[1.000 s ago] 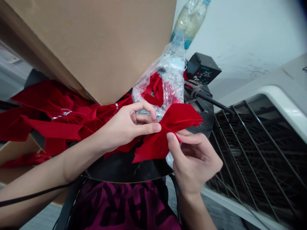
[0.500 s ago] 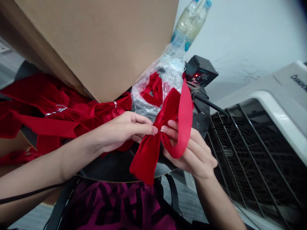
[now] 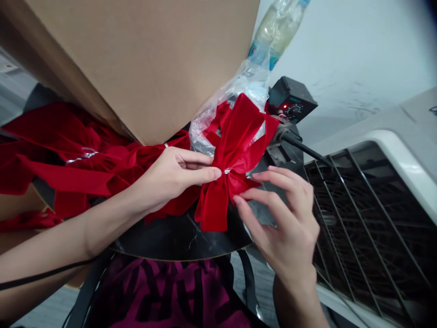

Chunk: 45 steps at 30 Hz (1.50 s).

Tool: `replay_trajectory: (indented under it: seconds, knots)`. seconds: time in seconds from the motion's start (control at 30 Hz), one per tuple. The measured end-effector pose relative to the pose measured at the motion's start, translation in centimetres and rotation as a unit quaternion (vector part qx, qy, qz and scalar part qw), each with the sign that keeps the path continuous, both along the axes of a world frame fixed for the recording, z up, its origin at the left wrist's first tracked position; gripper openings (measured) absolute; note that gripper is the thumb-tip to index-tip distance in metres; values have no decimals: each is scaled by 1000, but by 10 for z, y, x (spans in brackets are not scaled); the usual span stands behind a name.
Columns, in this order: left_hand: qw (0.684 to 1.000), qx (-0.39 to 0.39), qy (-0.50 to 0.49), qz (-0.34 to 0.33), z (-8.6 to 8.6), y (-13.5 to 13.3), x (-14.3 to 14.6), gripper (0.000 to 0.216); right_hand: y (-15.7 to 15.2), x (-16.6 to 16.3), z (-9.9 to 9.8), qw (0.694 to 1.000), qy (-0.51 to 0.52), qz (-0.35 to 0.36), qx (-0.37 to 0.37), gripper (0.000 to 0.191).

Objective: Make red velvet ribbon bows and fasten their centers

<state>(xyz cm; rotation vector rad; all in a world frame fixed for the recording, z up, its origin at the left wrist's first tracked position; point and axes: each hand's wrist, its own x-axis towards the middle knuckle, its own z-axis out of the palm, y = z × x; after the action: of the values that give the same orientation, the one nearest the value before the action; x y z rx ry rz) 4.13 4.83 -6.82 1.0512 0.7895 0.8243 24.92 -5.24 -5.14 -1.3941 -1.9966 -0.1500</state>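
Observation:
A red velvet bow, gathered at its middle by a silver twist tie, is held above the round black table. My left hand is closed, pinching the bow between thumb and fingers just left of the tie. On the other side, my right hand has thumb and forefinger together at the edge of the bow's lower right loop, while its other fingers are spread loosely. Two ribbon ends of the bow point down, and the wider loops fan upward and right.
Several red bows are heaped at the left beside a large cardboard box. Behind the held bow lie a clear plastic bag with red ribbon and bottles. A black control box with a cable and a grilled appliance stand right.
The long ribbon loop that hung over my right hand is now part of the fanned bow. My right fingers have moved from the centre out to the loop's edge; the left pinch stays.

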Motion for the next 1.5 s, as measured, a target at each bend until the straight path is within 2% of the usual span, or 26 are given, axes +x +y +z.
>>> replay_trajectory:
  seconds: [0.1, 0.17, 0.23, 0.33, 0.4, 0.53, 0.63, 0.73, 0.83, 1.03, 1.13, 1.17, 1.2, 1.3, 1.33, 1.4, 1.5]
  knots:
    - [1000, 16, -7, -15, 2, -1, 0, 6, 0, -8, -11, 997, 74, -3, -31, 41]
    - [1000, 8, -3, -5, 4, -1, 0, 8, 0, -14, -15, 990, 137, -24, -21, 44]
    - [1000, -11, -10, 5, 6, -2, 2, 9, 0, -19, -17, 977, 206, -50, -29, 36]
    - [996, -65, -58, -7, 7, -5, 6, 7, -1, -26, -20, 947, 298, -60, -103, 11]
    - [989, -112, -92, -21, 6, -7, 8, 7, -3, -31, -22, 928, 338, -60, -145, 8]
    - [976, -180, -110, -48, 4, -12, 12, 6, -5, -27, -24, 918, 326, -38, -222, 14]
    - [978, -185, -80, -63, 3, -14, 15, 10, -2, -13, -17, 916, 294, -11, -274, 13]
    - [983, -163, -68, -56, 1, -15, 16, 15, 6, 0, -11, 910, 335, -14, -244, 16]
    - [982, -160, -74, -69, -2, -15, 17, 19, 18, 0, -12, 902, 380, -17, -205, 17]
    - [962, -216, -125, -109, -2, -18, 16, 17, 35, -14, -18, 892, 422, -7, -161, 9]
    - [951, -240, -136, -138, -2, -18, 15, 8, 26, -5, -16, 905, 389, -4, -170, 12]
    - [950, -242, -136, -140, -2, -18, 14, 8, 21, 1, -16, 919, 367, -16, -145, 10]
    - [950, -244, -133, -142, -1, -18, 13, 8, 16, 8, -16, 937, 334, -22, -100, 10]
    - [947, -261, -122, -142, 0, -17, 12, 13, 5, 30, -19, 986, 159, 21, 50, 42]
    - [946, -265, -121, -143, 0, -16, 12, 14, 4, 35, -21, 992, 93, 52, 62, 50]
    - [943, -272, -119, -150, 1, -16, 12, 12, 7, 42, -26, 995, 1, 96, 33, 55]
    - [942, -275, -107, -159, 1, -17, 13, 10, 14, 43, -30, 992, -7, 124, 10, 46]
